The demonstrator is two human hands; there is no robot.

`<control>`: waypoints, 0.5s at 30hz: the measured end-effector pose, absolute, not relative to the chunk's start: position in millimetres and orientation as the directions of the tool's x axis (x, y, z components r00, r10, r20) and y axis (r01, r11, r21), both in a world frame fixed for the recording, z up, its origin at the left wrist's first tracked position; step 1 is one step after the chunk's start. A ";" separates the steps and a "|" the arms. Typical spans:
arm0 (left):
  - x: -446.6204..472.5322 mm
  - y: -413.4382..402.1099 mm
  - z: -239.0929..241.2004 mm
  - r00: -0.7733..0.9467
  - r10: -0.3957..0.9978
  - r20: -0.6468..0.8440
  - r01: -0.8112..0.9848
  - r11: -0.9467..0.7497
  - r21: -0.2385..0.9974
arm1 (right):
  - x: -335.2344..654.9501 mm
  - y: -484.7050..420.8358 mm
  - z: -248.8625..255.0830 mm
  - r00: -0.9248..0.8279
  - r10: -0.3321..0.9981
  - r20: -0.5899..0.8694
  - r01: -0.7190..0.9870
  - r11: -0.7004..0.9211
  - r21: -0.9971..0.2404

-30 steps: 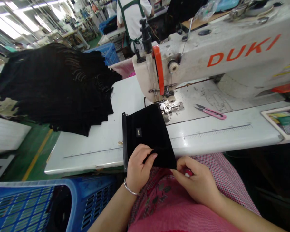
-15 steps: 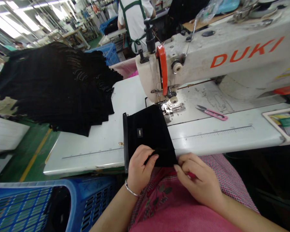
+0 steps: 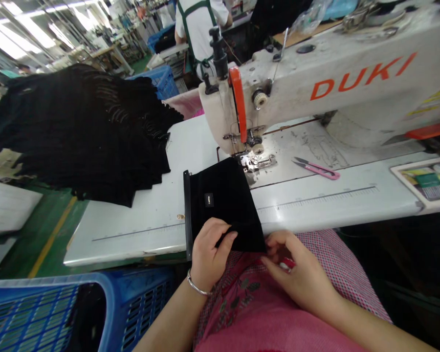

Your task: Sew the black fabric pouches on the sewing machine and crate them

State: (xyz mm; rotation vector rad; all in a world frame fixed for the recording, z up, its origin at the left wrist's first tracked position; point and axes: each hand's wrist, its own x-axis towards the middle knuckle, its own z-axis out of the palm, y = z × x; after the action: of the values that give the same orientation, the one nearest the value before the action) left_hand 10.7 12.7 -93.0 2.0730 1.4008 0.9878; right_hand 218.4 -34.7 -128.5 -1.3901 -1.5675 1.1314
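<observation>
On the table (image 3: 121, 217), left, fabric stack (image 3: 77, 132); right of it, pouch (image 3: 227, 195), far end beside presser foot (image 3: 259, 162) of sewing machine (image 3: 289, 100), near end over front edge; farther right, snips (image 3: 318, 169), then tray (image 3: 410, 188); below, left, basket (image 3: 107, 288).

Place: sewing workshop | sewing machine (image 3: 293, 93) | pile of black pieces (image 3: 69, 127) | aproned co-worker (image 3: 199, 34) | ceiling lights (image 3: 2, 40)

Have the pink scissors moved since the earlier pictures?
No. Judged against the sewing machine, the pink scissors lie in the same place; only the whole view has shifted slightly.
</observation>
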 end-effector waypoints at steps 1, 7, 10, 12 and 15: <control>10.7 12.5 -92.8 0.229 0.923 0.311 0.602 -0.385 0.699 | 217.7 -33.7 -127.9 -0.124 0.992 -0.017 0.351 0.028 -0.936; 9.7 12.1 -93.1 0.237 0.918 0.319 0.594 -0.397 0.700 | 225.1 -40.1 -121.4 -0.124 0.992 0.027 0.401 0.075 -0.913; 8.9 12.4 -94.7 0.245 0.907 0.344 0.581 -0.421 0.697 | 228.1 -38.3 -118.7 -0.161 0.979 -0.123 0.260 -0.078 -0.963; 8.2 11.4 -95.3 0.265 0.895 0.358 0.573 -0.445 0.688 | 225.8 -32.0 -117.9 -0.220 0.949 -0.224 0.177 -0.187 -0.966; 8.1 7.0 -94.8 0.374 0.845 0.383 0.598 -0.535 0.597 | 219.1 -21.8 -118.8 -0.247 0.905 -0.345 0.101 -0.330 -0.938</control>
State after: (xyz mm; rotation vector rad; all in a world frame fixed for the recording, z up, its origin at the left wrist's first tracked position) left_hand 8.1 7.0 -94.8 2.2806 1.2593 0.9525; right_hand 219.1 -21.8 -118.8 -1.3734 -1.2647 1.6443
